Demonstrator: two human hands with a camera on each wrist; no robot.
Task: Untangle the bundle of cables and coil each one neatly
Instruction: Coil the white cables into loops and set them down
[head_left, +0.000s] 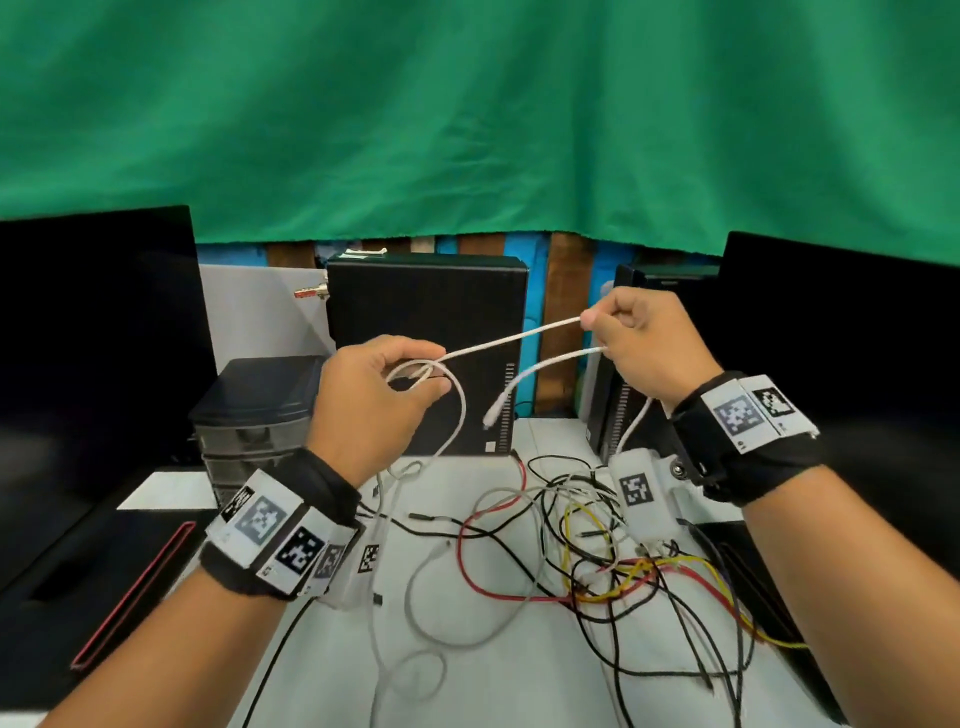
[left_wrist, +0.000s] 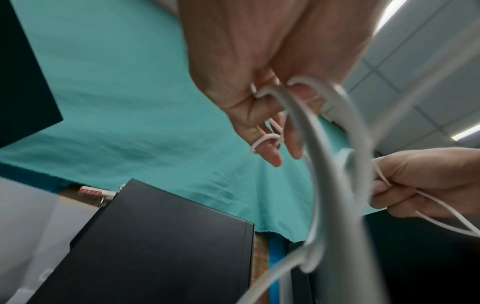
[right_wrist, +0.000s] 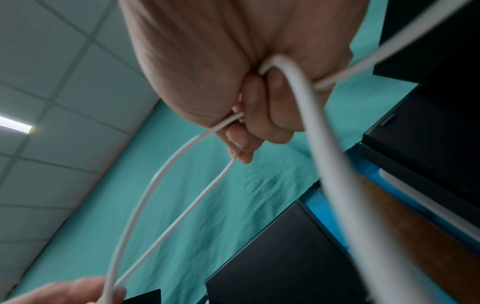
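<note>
A green cloth (head_left: 467, 114) hangs across the back of the room, above a white table (head_left: 519, 675). From the head view, 2 dark screens stand at the far left and far right, 2 black boxes (head_left: 426, 332) stand upright at the back of the table, and 1 dark set of drawers (head_left: 254, 415) sits to the left of them. Both hands are raised above the table. The left hand (head_left: 363, 405) has its fingers curled around small loops of 1 white cable (head_left: 509, 340). The right hand (head_left: 644, 343) pinches the same cable between thumb and finger, and the stretch between the 2 hands runs straight. A free end with a plug (head_left: 493, 413) hangs from the right hand. Under the hands a loose tangle of wires (head_left: 597, 551) lies on the table: black, red, yellow and white strands crossing one another, too knotted to count.

The left wrist view shows the left hand's fingers (left_wrist: 272, 152) wound with thin white loops, and a ceiling of pale panels (left_wrist: 428, 61) with 2 strip lights.

In the right wrist view the right hand (right_wrist: 233, 82) is closed on the cable (right_wrist: 155, 185), 2 strands arcing down to the other hand; 1 strip light shows.
</note>
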